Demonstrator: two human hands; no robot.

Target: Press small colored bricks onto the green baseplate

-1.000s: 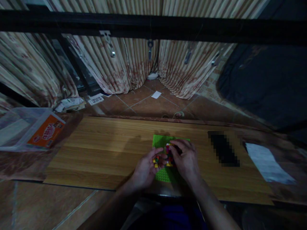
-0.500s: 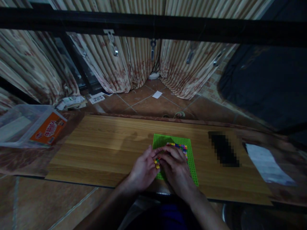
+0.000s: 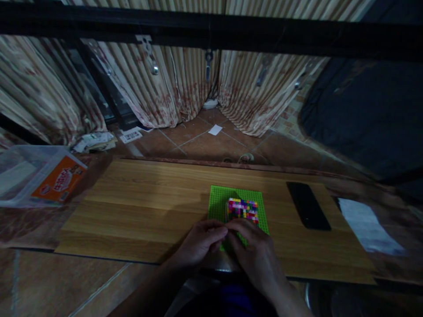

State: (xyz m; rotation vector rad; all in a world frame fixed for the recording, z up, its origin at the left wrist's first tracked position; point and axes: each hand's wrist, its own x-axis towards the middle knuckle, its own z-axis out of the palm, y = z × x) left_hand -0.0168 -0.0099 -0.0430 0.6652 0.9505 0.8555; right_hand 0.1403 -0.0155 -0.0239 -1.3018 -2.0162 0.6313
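Note:
My left hand [image 3: 200,242] is closed, fingers curled and thumb pointing right; the small building bricks seen in its palm a moment earlier are hidden now. Against its thumb tip, my right hand [image 3: 253,246] holds its fingertips in a pinch, and whatever sits between them is too small to make out. Both hands are over the near edge of a green studded baseplate [image 3: 216,200]. On that plate stands a block of multicoloured building bricks [image 3: 243,208], pink, yellow, purple and white among them. My right fingers cover its near side.
The baseplate lies on a wooden board [image 3: 148,198]. To the right are a black phone [image 3: 309,206] and a white paper sheet [image 3: 366,224]. A clear plastic bin [image 3: 20,176] with an orange label [image 3: 59,178] stands at the far left. Curtains [image 3: 185,88] hang behind.
My left hand has turned and closed over the yellow and other bricks that lay in its open palm. Both hands have drawn back toward me, uncovering more of the brick block.

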